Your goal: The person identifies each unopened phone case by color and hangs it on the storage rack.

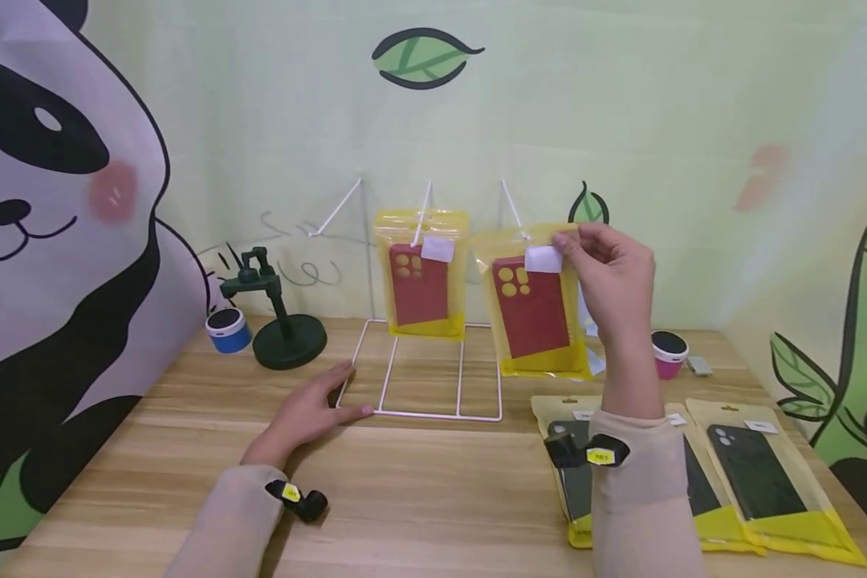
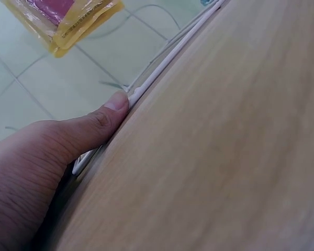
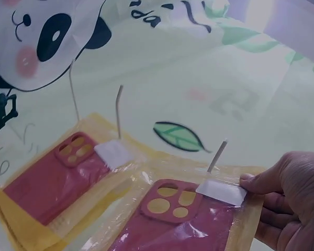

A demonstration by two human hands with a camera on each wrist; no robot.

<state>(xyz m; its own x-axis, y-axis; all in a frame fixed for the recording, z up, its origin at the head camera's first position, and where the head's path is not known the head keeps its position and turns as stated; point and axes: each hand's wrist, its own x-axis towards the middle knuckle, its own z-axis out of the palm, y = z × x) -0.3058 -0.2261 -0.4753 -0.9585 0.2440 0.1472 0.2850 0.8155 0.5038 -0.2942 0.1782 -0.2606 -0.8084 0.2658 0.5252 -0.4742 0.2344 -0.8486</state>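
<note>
A white wire rack (image 1: 437,417) stands on the table with several prongs rising at its back. My left hand (image 1: 311,409) rests at its front left corner; in the left wrist view its straight thumb (image 2: 107,117) presses the front bar. My right hand (image 1: 617,269) pinches the upper right corner of a yellow clear bag holding a red phone case (image 1: 531,309), with a white label (image 1: 543,259). That bag's top meets the right prong (image 1: 513,207); whether the prong passes through its hole I cannot tell. Another bagged red phone case (image 1: 419,293) hangs from the middle prong.
Bagged dark phone cases (image 1: 757,470) lie at the front right, partly behind my right sleeve. A dark green stand (image 1: 289,341) and a blue round speaker-like item (image 1: 228,331) sit at the left. A pink one (image 1: 669,356) is at the right. The left prong (image 1: 335,209) holds nothing.
</note>
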